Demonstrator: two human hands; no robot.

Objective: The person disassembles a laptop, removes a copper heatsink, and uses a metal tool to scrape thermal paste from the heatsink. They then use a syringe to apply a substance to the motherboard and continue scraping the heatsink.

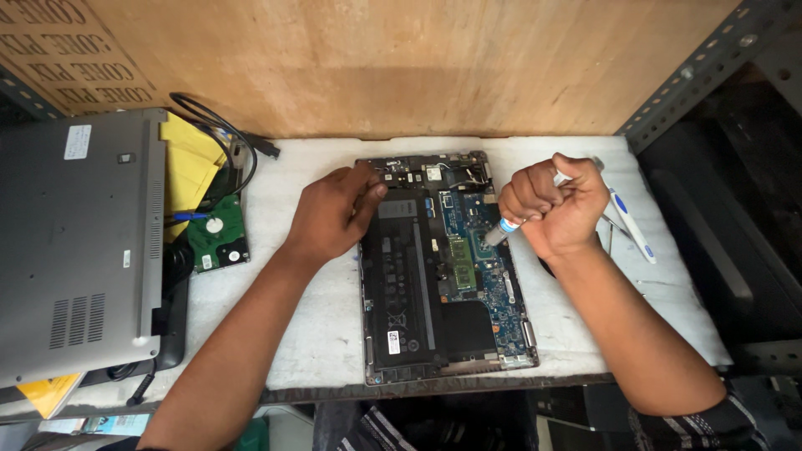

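An opened laptop [443, 267] lies bottom up on the white bench, its black battery and blue circuit board bare. My left hand [332, 213] rests flat on the laptop's left edge, fingers on the upper corner of the battery. My right hand [555, 205] is closed in a fist around a small syringe-like tube [501, 230], whose blue-and-grey tip points down at the circuit board near its middle.
A closed grey laptop [79, 242] lies upside down at the left, over yellow envelopes [188, 159]. A bare green hard drive [217, 234] and black cables [225, 134] sit beside it. A white-and-blue toothbrush [631, 225] lies at the right. A wooden panel [401, 67] backs the bench.
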